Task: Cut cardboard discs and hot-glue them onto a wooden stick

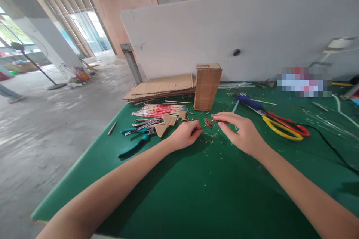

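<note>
My left hand (186, 135) is closed in a pinch around a thin wooden stick, of which a short length shows at the fingertips. Beyond the fingers, a small round brown cardboard piece (208, 123) sits on or against that stick. My right hand (241, 131) pinches another small brown cardboard piece between thumb and fingers, close to the round one. Whether the two pieces touch is hard to make out. Cardboard crumbs (211, 142) lie beneath the hands. Just behind them stands an upright cardboard box (206, 87) with a red line down its front.
Left of my hands lie teal-handled pliers (134, 148), a cardboard arrow shape (165, 126) and several wrapped sticks (162, 111). On the right are scissors (283, 129) with yellow and red handles and a blue-handled tool (246, 101). Flat cardboard (162, 84) is stacked behind.
</note>
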Demonstrator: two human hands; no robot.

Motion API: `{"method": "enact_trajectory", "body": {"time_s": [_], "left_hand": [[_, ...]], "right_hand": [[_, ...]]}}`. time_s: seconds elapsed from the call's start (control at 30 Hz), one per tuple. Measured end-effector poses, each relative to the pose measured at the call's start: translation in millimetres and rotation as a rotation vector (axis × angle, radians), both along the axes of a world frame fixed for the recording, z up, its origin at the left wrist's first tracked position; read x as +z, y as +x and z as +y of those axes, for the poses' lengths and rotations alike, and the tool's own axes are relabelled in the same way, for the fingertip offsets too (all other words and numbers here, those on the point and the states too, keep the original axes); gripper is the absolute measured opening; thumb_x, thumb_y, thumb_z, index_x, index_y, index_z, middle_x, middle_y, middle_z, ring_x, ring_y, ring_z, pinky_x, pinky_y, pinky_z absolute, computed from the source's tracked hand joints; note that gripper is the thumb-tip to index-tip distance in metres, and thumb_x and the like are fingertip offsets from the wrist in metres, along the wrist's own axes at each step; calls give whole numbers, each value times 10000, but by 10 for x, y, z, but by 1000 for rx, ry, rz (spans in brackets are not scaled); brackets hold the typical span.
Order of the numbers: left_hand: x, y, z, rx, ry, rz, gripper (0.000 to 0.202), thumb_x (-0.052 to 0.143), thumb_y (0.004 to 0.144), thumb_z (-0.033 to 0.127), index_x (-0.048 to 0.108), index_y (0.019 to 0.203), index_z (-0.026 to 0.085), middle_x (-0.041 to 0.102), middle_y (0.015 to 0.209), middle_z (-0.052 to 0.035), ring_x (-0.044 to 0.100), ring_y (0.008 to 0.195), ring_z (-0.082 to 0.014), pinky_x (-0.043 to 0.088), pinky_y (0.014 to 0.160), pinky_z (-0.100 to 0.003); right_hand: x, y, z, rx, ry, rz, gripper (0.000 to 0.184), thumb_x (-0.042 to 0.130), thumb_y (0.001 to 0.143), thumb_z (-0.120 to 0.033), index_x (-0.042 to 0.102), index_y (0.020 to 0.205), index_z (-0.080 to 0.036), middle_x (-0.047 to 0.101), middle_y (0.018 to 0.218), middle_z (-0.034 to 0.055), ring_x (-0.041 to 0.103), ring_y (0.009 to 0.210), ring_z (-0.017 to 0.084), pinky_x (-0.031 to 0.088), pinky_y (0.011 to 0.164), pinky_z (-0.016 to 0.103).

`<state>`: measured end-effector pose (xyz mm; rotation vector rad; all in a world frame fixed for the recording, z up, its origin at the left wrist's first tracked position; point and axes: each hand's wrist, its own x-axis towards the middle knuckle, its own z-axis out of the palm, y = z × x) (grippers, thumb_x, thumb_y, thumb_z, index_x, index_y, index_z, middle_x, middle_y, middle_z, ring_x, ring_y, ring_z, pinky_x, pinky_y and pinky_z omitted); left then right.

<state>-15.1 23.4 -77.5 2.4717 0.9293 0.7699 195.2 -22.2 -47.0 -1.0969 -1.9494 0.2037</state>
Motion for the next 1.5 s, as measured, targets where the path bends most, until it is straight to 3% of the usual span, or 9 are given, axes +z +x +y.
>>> {"method": "enact_trajectory", "body": {"time_s": [0.13, 0.3, 0.47, 0.87, 1.27, 1.4, 1.5], "left_hand": [[-13, -6, 1, -1, 63, -1, 125, 463, 867, 220, 477, 751, 175, 497, 679, 11, 456, 619, -113, 355, 578, -232], [-31, -8, 3, 22, 84, 9, 111, 474, 860, 209, 453, 755, 180, 482, 676, 18, 447, 607, -112, 344, 564, -228], [-48, -11, 11, 44, 141, 46, 106, 482, 857, 211, 453, 760, 180, 497, 688, 11, 474, 632, -121, 350, 573, -233], [-64, -17, 18, 88, 187, 95, 90, 498, 849, 217, 460, 775, 185, 520, 688, 18, 497, 615, -121, 356, 557, -231], [-35, -4, -18, 111, 245, 151, 87, 479, 854, 221, 487, 778, 180, 554, 727, 0, 529, 643, -131, 361, 558, -241], [-45, 14, -11, 126, 225, 111, 119, 483, 865, 265, 495, 783, 180, 555, 718, 3, 521, 632, -126, 368, 557, -238], [-40, 33, -21, 142, 173, 83, 140, 500, 860, 293, 502, 776, 180, 555, 691, 10, 510, 596, -118, 358, 533, -233]], "right_hand": [[-23, 5, 2, 12, -34, 20, 243, 487, 872, -228, 690, 998, -272, 689, 1072, 35, 629, 1007, 228, 519, 874, 442], [-58, -4, 5, 26, -38, 17, 249, 491, 868, -211, 688, 1007, -276, 678, 1082, 37, 630, 998, 218, 571, 727, 375], [-60, 9, 23, 36, -29, -3, 237, 500, 868, -208, 687, 1003, -261, 682, 1064, 39, 637, 978, 205, 554, 813, 388], [-124, -32, 30, 34, -65, -51, 250, 507, 861, -197, 692, 1028, -218, 690, 1066, 45, 659, 924, 186, 567, 792, 345], [-162, -39, 54, 38, -184, 65, 233, 523, 853, -212, 689, 1016, -222, 699, 1005, 46, 661, 893, 181, 574, 798, 362], [-221, -57, 71, 26, -202, 108, 282, 532, 849, -250, 651, 1104, -227, 606, 1194, 83, 594, 1076, 223, 583, 799, 368], [-275, -70, 76, 8, -118, 83, 370, 579, 813, -238, 600, 1181, -208, 464, 1320, 124, 561, 1119, 248, 586, 797, 374]]}}
